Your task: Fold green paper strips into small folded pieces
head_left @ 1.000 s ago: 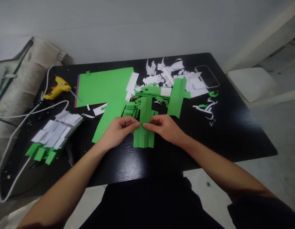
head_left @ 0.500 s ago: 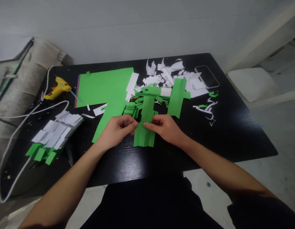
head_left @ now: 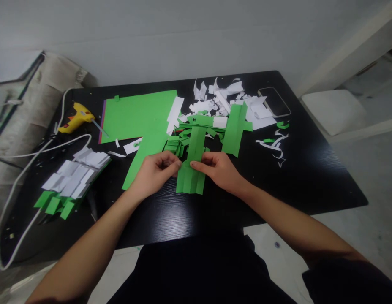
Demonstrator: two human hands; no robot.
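The paper strip (head_left: 196,145) is green, the glue gun (head_left: 77,118) yellow — the table (head_left: 303,181) black.

A plain grey wall (head_left: 183,46) rises behind the black worktop (head_left: 294,185), whose glossy surface catches pale light near its front edge (the wood grain shows there). A white, rounded seat (head_left: 335,110) stands beyond the right side, and pale floor (head_left: 265,236) shows below. Beige, fabric-covered furniture (head_left: 53,84) borders the left.

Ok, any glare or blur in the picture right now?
Head view: pale glare on the table below the held green paper, fainter at right. Head view: overall softness, so white scraps blur together, though the paper's folds show. Head view: dim light, a dark item beside the paper bundle nearly lost against black.
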